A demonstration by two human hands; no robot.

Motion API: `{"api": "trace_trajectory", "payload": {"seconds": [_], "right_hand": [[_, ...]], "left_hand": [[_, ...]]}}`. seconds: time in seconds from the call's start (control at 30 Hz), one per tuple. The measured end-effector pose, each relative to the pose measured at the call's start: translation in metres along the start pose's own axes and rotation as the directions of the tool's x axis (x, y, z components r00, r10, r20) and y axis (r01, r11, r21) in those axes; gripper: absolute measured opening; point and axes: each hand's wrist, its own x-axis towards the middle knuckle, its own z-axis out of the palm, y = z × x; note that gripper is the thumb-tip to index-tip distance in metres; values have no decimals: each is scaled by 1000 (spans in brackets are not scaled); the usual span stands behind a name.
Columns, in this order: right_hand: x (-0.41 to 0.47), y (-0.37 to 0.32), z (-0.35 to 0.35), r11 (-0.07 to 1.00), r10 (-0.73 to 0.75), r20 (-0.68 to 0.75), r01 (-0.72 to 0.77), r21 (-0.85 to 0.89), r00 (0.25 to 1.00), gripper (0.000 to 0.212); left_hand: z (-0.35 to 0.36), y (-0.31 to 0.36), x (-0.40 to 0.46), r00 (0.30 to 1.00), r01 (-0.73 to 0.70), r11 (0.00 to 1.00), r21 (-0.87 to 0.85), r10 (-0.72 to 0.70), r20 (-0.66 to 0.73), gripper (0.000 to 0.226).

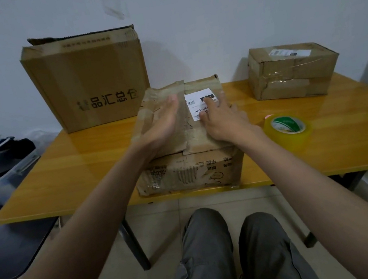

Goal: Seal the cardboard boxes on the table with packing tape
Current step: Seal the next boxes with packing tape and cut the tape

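The flaps of the near box [185, 136] at the counter [83, 162] edge are being pressed flat by the left hand [163, 123] and right hand [221, 120], each grip released, fingers straight, and the tape roll [288, 129] (lying just right) must be fetched next.

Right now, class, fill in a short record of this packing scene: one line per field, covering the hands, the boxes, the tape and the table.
left hand: left hand flat on top of the middle box, fingers straight
right hand: right hand spread on the same box, fingertips on its white label
tape roll: tape roll lies on the table, right of the middle box, untouched
large box: large box at back left, top flaps not closed
small box: small box at back right, already taped
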Motion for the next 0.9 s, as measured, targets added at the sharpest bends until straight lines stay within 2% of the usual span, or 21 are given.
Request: {"api": "trace_trajectory", "payload": {"seconds": [0.07,0.1,0.2,0.27,0.33,0.47,0.53,0.63,0.73,0.77,0.8,0.87,0.9], "right_hand": [[0,-2,1,999,14,-8,-14,-34,1000,57],[-1,-3,2,998,18,-14,-19,-68,1000,59],[-4,-21,10,979,-78,-32,70,-192,996,63],[-7,-37,20,957,-182,-3,177,-231,983,62],[-7,-38,23,944,-208,27,207,-258,978,63],[-3,-2,6,944,-105,26,108,-313,994,66],[-2,13,0,975,-23,39,31,-222,999,66],[-1,21,0,997,34,53,-38,74,998,68],[4,28,2,949,25,15,-28,315,1000,63],[5,29,1,934,17,2,-17,358,1000,60],[5,31,0,921,11,-10,-6,389,1000,58],[4,33,-1,904,8,-20,1,427,1000,55],[4,33,0,898,5,-27,7,440,1000,55]], "left_hand": [[13,6,0,999,-12,990,144,17,-36,68],[16,6,1,998,-4,987,159,15,-65,66],[16,3,5,993,-7,999,35,11,-115,76],[10,-2,3,985,-30,999,-22,26,-168,70],[8,-11,1,980,-57,995,86,73,-185,63],[8,-10,-7,985,-63,962,264,103,-139,60],[6,-5,-11,991,-51,968,248,79,-105,59],[-3,-2,-19,993,-1,979,205,26,-119,60],[-23,-6,-32,929,-3,938,347,131,-346,68],[-31,-13,-37,908,67,948,312,72,-414,72],[-38,-20,-41,907,140,970,200,-45,-418,75],[-44,-35,-47,944,246,958,-147,-271,-186,73],[-44,-42,-49,953,268,922,-280,-297,-65,71]]}}
